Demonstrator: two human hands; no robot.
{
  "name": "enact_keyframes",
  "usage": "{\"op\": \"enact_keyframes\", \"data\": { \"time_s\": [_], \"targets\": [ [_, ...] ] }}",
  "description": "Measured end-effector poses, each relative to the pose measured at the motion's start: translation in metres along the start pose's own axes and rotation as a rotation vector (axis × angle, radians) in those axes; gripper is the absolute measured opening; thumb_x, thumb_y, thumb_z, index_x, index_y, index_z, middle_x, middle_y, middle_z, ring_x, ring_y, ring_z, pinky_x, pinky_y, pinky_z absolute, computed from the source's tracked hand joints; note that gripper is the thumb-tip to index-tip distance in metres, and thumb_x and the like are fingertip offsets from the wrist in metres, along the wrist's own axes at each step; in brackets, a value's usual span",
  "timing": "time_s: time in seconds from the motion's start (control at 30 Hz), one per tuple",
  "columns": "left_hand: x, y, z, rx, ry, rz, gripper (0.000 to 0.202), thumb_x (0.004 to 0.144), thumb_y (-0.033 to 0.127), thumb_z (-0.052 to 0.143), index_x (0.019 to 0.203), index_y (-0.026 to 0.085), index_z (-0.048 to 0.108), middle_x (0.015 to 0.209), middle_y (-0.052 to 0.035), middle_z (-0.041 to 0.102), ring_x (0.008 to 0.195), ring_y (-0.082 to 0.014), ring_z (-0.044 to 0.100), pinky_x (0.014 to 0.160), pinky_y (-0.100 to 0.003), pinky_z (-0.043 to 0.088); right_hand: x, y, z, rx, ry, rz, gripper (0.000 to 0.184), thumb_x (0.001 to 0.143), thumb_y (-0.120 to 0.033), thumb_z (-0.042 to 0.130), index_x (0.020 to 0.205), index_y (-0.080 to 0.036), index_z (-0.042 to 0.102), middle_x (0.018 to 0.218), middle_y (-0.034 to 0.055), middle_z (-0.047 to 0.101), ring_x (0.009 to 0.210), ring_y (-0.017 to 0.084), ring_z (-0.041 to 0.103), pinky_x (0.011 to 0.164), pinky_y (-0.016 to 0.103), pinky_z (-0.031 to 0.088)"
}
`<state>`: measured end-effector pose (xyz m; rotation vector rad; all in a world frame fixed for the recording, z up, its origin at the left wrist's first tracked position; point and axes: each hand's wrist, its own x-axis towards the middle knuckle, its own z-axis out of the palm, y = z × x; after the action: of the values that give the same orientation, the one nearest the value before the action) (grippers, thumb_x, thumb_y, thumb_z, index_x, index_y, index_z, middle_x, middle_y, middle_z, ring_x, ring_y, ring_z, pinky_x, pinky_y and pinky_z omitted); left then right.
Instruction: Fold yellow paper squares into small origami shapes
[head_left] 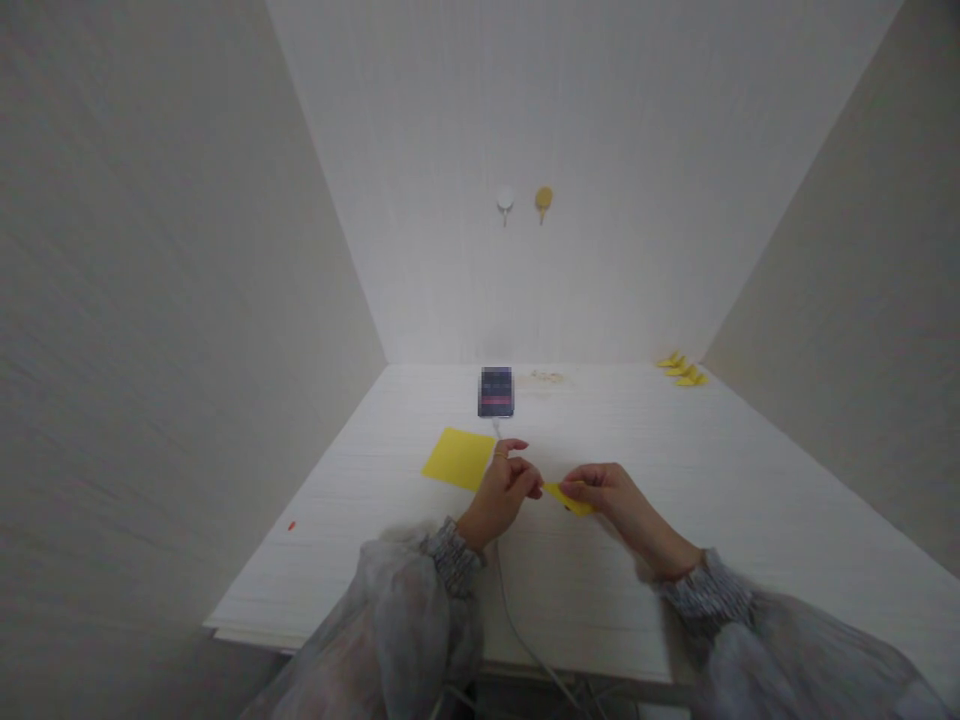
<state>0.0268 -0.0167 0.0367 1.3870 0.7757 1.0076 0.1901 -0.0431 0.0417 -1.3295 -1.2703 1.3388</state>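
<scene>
Between my two hands is a small folded piece of yellow paper [576,501], held just above the table. My right hand [600,485] pinches it between thumb and fingers. At its left tip, the thumb and index finger of my left hand [511,484] are closed together on the paper's point. A small dark spot shows on the lower edge of the folded paper. Left of my left hand lies a flat yellow sheet of paper [458,457], its right edge partly covered by that hand.
A phone [496,392] lies near the back wall, with a white cable [510,612] running to the front edge. Several folded yellow paper pieces [684,371] sit in the back right corner. A small orange bit [292,525] is at left. Two hooks, white [505,200] and yellow [544,199], hang on the wall.
</scene>
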Motion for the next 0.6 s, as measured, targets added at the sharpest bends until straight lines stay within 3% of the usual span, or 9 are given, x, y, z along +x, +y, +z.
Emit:
{"op": "enact_keyframes", "data": {
  "time_s": [0.17,0.47,0.6],
  "targets": [
    [-0.001,-0.002,-0.001,0.007,-0.075,-0.1,0.046,0.064,0.026,0.061,0.098,0.018,0.03,0.061,0.005,0.052,0.05,-0.0088,0.054,0.052,-0.022,0.044,-0.002,0.0,0.005,-0.023,-0.046,0.0,0.021,0.059,-0.034,0.063,0.058,-0.013,0.063,0.048,-0.0004,0.055,0.044,0.009,0.044,0.044,0.022,0.032],
    [-0.002,-0.004,-0.004,0.104,-0.004,-0.037,0.045,0.063,0.021,0.061,0.097,0.019,0.032,0.057,0.0056,0.053,0.047,-0.0074,0.051,0.046,-0.018,0.039,0.008,0.008,-0.002,-0.169,0.012,-0.002,0.024,0.056,-0.036,0.065,0.057,-0.012,0.063,0.048,0.0005,0.057,0.044,0.01,0.046,0.043,0.022,0.033],
    [-0.002,-0.008,-0.005,0.129,-0.064,-0.032,0.044,0.063,0.02,0.06,0.098,0.019,0.033,0.056,0.0061,0.052,0.046,-0.0069,0.049,0.046,-0.017,0.038,0.008,0.009,-0.006,-0.186,-0.027,-0.005,0.019,0.057,-0.032,0.064,0.057,-0.013,0.064,0.046,0.0,0.057,0.042,0.009,0.045,0.042,0.021,0.032]
  ]
}}
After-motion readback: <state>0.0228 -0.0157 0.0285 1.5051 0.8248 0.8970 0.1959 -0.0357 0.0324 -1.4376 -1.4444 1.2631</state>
